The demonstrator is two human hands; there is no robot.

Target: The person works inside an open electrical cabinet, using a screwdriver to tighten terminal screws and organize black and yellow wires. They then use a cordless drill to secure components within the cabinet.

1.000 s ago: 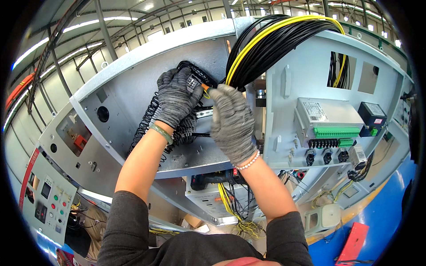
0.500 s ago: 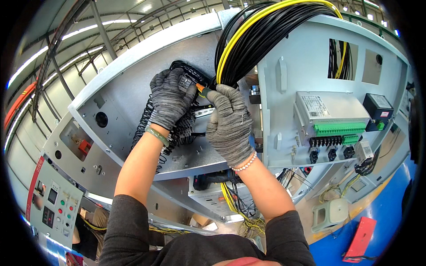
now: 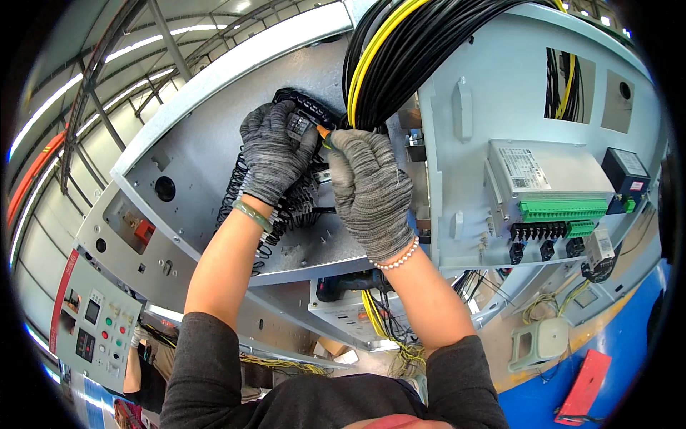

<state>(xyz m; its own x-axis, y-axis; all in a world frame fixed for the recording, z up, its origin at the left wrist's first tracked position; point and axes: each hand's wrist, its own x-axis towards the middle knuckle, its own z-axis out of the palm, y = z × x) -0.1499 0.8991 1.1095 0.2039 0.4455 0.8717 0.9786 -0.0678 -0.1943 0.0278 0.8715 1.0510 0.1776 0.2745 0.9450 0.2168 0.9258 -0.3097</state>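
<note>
My left hand (image 3: 275, 154), in a grey knit glove, is closed over a grey-and-black electrical component (image 3: 297, 126) mounted on the metal panel. My gloved right hand (image 3: 373, 193) grips a screwdriver (image 3: 324, 133), its orange part pointing at that component; the fingers hide much of the tool. Black ribbed wire duct (image 3: 307, 105) runs just beyond the left fingers. Coiled thin black wires (image 3: 232, 189) hang beside and under the left wrist. A thick bundle of black cables (image 3: 421, 53), with a few yellow ones, comes down close to the right hand's fingertips.
Right of the panel, a cabinet door (image 3: 468, 207) carries a silver module (image 3: 547, 175) with green terminals. A power tool (image 3: 346, 284) lies below the panel's edge. A button panel (image 3: 98, 322) stands lower left, near another person's arm (image 3: 133, 370). A stool (image 3: 539, 343) is lower right.
The view has shifted slightly. My right hand has turned a little around the screwdriver, its thumb blurred by motion. My left hand stays on the component.
</note>
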